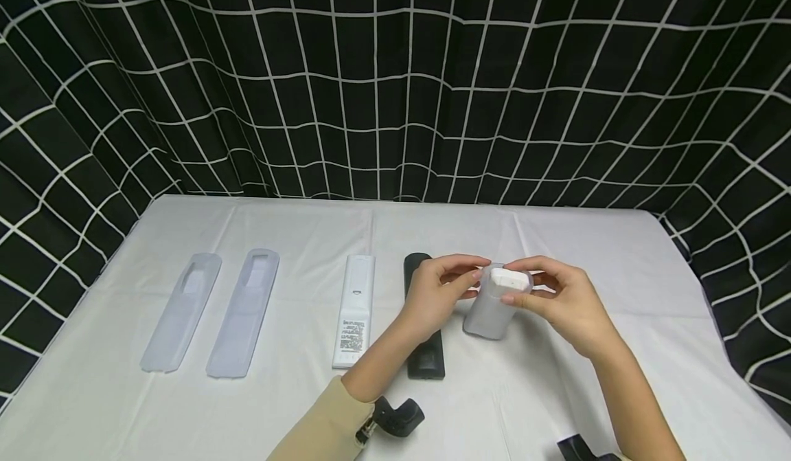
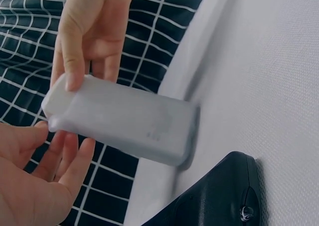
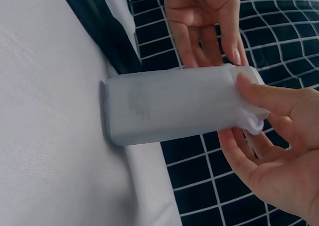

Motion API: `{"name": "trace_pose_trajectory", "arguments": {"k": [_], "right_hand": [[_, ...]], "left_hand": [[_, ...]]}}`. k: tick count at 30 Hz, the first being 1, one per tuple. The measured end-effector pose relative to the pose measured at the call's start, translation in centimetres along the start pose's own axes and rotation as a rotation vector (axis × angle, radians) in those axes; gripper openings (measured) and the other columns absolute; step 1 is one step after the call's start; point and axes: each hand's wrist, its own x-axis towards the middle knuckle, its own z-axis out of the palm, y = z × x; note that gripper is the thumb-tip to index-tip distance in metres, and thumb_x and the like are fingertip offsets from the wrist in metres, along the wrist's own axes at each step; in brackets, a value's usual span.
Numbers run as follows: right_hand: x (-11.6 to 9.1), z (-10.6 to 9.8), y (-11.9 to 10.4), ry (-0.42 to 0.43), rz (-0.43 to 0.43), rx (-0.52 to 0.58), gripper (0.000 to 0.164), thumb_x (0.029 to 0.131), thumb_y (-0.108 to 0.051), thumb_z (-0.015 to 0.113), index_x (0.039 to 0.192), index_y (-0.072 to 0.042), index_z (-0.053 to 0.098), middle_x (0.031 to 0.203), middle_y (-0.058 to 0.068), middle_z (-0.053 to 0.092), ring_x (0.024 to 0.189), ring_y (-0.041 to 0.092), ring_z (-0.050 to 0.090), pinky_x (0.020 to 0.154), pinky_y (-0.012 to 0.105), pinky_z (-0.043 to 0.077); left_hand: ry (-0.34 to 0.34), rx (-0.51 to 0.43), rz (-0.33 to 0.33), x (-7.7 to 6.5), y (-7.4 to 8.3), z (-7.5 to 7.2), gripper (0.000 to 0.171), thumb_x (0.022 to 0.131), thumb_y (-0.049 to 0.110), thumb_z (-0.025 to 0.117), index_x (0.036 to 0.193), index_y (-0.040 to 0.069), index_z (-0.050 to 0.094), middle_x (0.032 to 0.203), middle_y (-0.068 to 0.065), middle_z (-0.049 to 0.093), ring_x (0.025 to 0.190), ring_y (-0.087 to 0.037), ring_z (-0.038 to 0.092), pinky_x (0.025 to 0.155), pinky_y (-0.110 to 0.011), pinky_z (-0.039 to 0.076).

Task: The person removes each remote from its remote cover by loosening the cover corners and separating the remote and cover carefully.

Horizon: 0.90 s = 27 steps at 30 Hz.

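A white remote control (image 1: 509, 279) stands on end inside a translucent sleeve (image 1: 489, 313), its white end showing at the sleeve's top opening. The sleeve's lower end meets the tablecloth. My right hand (image 1: 559, 303) pinches the upper end, thumb on the near face and fingers behind. My left hand (image 1: 439, 289) holds the sleeve's rim from the left with thumb and fingertips. In the right wrist view, a loose flap of the sleeve (image 3: 251, 122) bulges beside the remote's end. A black remote control (image 1: 426, 358) lies partly hidden under my left hand and wrist.
Left of the black remote, a white remote control (image 1: 354, 303) lies with its label side up. Two flat, translucent sleeves (image 1: 182, 313) with cut-out windows lie farther left on the white tablecloth (image 1: 296, 406). A black curtain with white grid lines (image 1: 383, 104) closes off the back.
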Motion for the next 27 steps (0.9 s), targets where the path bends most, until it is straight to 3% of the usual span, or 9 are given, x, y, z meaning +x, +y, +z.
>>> {"name": "trace_pose_trajectory", "arguments": {"k": [7,12,18,27], "right_hand": [[0.0,-0.44,-0.06,0.042,0.04,-0.034,0.042,0.083,-0.015,0.083,0.121,-0.003,0.068,0.108,-0.018,0.065,0.088,0.004,0.066,0.07,0.019,0.056],[0.06,-0.37,-0.21,0.067,0.067,-0.017,0.046,0.084,-0.015,0.083,0.124,0.0,0.066,0.11,-0.018,0.063,0.088,0.001,0.068,0.07,0.018,0.056],[0.04,-0.24,-0.34,0.096,0.079,0.017,0.044,0.084,-0.013,0.082,0.123,0.001,0.065,0.113,-0.015,0.061,0.086,0.001,0.068,0.069,0.017,0.056],[0.14,-0.17,-0.32,0.125,0.131,0.104,0.039,0.088,-0.01,0.078,0.122,-0.001,0.062,0.102,-0.015,0.067,0.085,0.0,0.069,0.072,0.018,0.058]], "left_hand": [[-0.002,0.009,0.006,-0.06,0.0,0.0,0.021,0.097,0.002,0.064,0.116,0.0,0.073,0.11,-0.015,0.072,0.096,-0.023,0.071,0.082,-0.035,0.062],[-0.015,0.057,0.028,-0.1,0.01,-0.1,0.023,0.097,0.003,0.064,0.118,0.002,0.072,0.115,-0.013,0.072,0.095,-0.019,0.07,0.079,-0.025,0.061],[0.0,0.149,0.056,-0.06,-0.05,-0.15,0.023,0.094,0.005,0.068,0.116,0.008,0.075,0.106,-0.01,0.075,0.092,-0.009,0.067,0.079,-0.02,0.058],[-0.028,0.198,0.106,-0.04,-0.35,-0.43,0.024,0.093,0.01,0.071,0.117,0.008,0.074,0.111,-0.008,0.075,0.102,-0.019,0.069,0.088,-0.027,0.056]]}}
